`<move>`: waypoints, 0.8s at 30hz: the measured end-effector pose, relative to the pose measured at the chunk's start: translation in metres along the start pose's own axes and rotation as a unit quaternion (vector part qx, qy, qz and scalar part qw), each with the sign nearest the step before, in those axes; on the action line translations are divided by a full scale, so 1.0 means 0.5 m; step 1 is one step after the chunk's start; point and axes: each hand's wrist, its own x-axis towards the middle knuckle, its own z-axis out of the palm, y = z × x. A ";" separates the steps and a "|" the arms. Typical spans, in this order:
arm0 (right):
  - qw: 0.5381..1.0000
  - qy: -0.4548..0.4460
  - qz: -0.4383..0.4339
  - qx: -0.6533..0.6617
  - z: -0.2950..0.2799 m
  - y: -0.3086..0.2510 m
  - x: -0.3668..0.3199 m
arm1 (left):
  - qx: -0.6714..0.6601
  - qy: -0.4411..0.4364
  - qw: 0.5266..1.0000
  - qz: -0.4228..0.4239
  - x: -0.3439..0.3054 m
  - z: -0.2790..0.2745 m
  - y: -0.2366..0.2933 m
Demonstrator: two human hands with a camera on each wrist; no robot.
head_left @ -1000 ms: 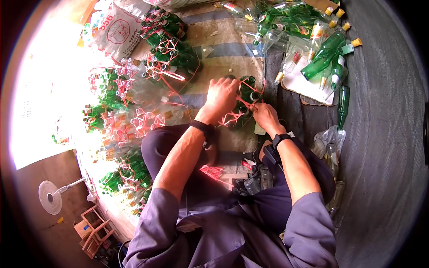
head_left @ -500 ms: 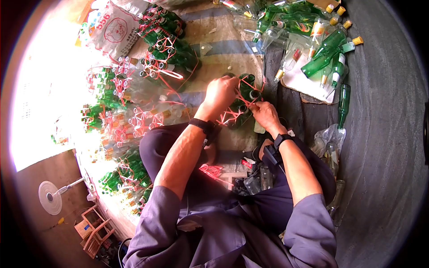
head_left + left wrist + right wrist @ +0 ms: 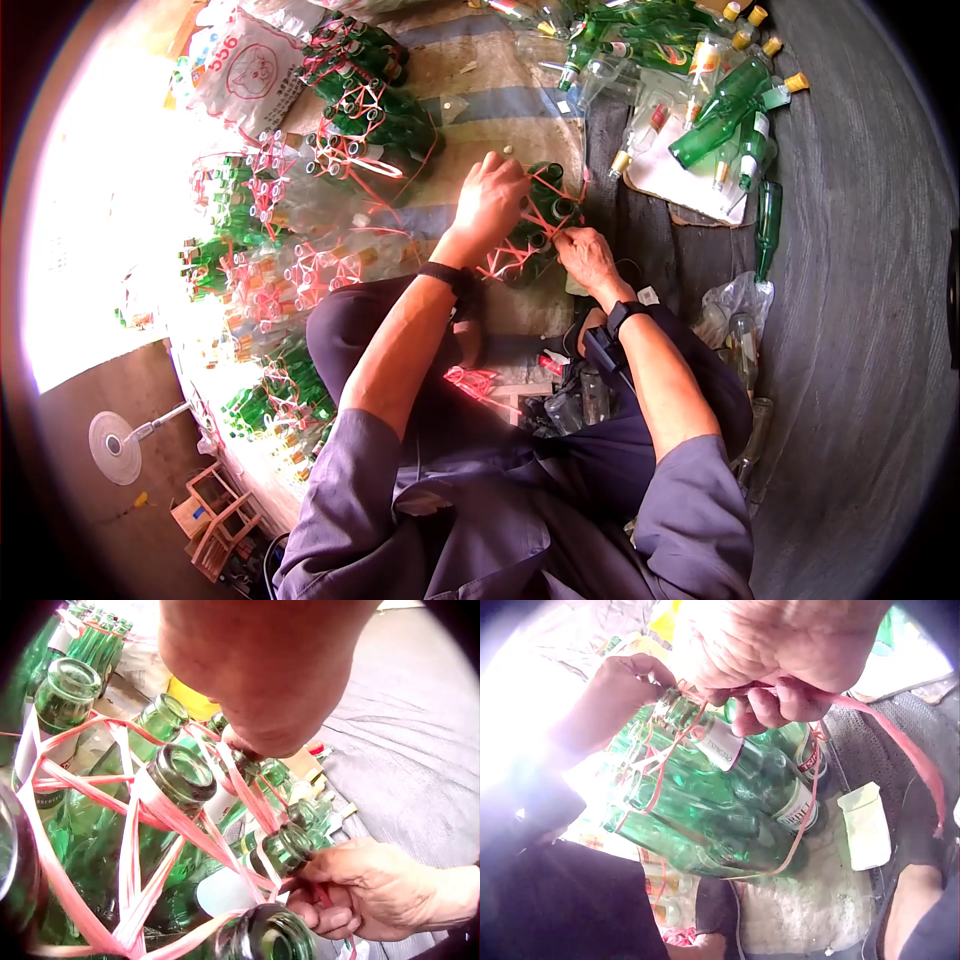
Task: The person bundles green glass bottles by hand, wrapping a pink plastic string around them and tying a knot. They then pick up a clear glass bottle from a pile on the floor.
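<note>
Green bottles [image 3: 548, 178] stand bundled between the hands, their necks laced with pink string [image 3: 180, 825]. My left hand [image 3: 490, 205] is at the bundle's far left side; in the right wrist view that left hand [image 3: 615, 705] has thumb and fingers pinched on the string beside a bottle mouth. At the near right side, my right hand [image 3: 588, 260] grips the string, and a loose tail [image 3: 900, 742] hangs from its curled fingers. The left wrist view shows the right hand [image 3: 375, 889] against a bottle neck, while the left fingertips are mostly hidden.
Several tied bundles of green and clear bottles [image 3: 375, 105] stand at the left, near a white printed sack [image 3: 250, 72]. Loose bottles [image 3: 715, 130] lie at the upper right around a white board [image 3: 690, 195]. Pink string [image 3: 470, 380] lies near the legs.
My left hand has risen slightly away from the body, over the bundle's far side. The right hand stays by the near right bottle necks, and the whole head view has shifted a little.
</note>
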 end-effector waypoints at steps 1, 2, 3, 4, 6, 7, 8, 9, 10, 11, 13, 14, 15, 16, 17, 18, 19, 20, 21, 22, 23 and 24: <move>0.999 -0.015 0.028 0.022 0.000 -0.001 0.000 | 0.006 -0.014 1.000 -0.008 -0.001 0.002 0.001; 0.997 -0.030 0.056 0.044 0.000 -0.003 -0.001 | 0.005 -0.015 1.000 -0.008 -0.003 0.005 0.003; 0.997 -0.031 0.056 0.045 0.000 -0.005 -0.003 | 0.009 -0.020 1.000 -0.013 -0.005 0.008 0.004; 0.991 -0.008 0.105 0.081 -0.003 -0.005 -0.004 | 0.013 -0.023 0.999 -0.017 -0.006 0.010 0.004; 0.981 0.015 0.152 0.117 -0.018 -0.001 -0.005 | 0.015 -0.025 0.999 -0.014 -0.010 0.012 0.007; 0.975 0.040 0.145 0.165 -0.030 0.001 -0.008 | 0.017 -0.028 0.999 -0.012 -0.016 0.013 0.010; 0.965 0.064 0.137 0.213 -0.039 0.003 -0.008 | 0.019 -0.028 0.999 -0.013 -0.023 0.011 0.012; 0.930 0.045 0.226 0.287 -0.039 0.010 -0.008 | 0.015 -0.024 0.999 -0.025 -0.033 0.012 0.013; 0.930 0.044 0.224 0.288 -0.038 0.015 -0.007 | 0.010 -0.019 0.999 -0.036 -0.042 0.012 0.015; 0.911 0.045 0.270 0.309 -0.037 0.020 -0.007 | -0.004 -0.004 0.999 -0.038 -0.050 0.013 0.016; 0.883 0.056 0.312 0.345 -0.042 0.016 -0.005 | -0.002 0.014 0.999 -0.043 -0.058 0.012 0.031; 0.884 0.057 0.310 0.346 -0.044 0.013 -0.002 | -0.001 0.030 0.998 -0.048 -0.062 0.011 0.038; 0.892 0.040 0.310 0.328 -0.042 0.016 -0.001 | -0.023 0.014 0.997 -0.069 -0.066 0.009 0.041; 0.899 0.022 0.310 0.309 -0.041 0.019 -0.001 | -0.021 0.015 0.997 -0.069 -0.071 0.009 0.047; 0.900 0.022 0.308 0.309 -0.036 0.025 -0.004 | -0.010 0.024 0.995 -0.100 -0.077 0.010 0.057; 0.919 0.020 0.265 0.291 -0.032 0.030 -0.006 | 0.001 0.034 0.991 -0.131 -0.079 0.004 0.071; 0.937 0.018 0.221 0.272 -0.026 0.035 -0.008 | -0.020 -0.009 0.986 -0.166 -0.080 -0.004 0.083; 0.937 0.017 0.218 0.272 -0.020 0.038 -0.010 | -0.013 -0.043 0.984 -0.171 -0.087 -0.013 0.097; 0.932 0.012 0.247 0.264 -0.022 0.032 -0.012 | -0.011 -0.065 0.984 -0.165 -0.095 -0.017 0.109; 0.926 0.007 0.277 0.255 -0.024 0.027 -0.014 | -0.009 -0.088 0.984 -0.158 -0.102 -0.021 0.118; 0.927 0.008 0.276 0.254 -0.027 0.023 -0.015 | -0.009 -0.087 0.984 -0.158 -0.109 -0.022 0.121; 0.933 0.007 0.259 0.251 -0.030 0.020 -0.016 | 0.003 -0.099 0.984 -0.146 -0.117 -0.020 0.120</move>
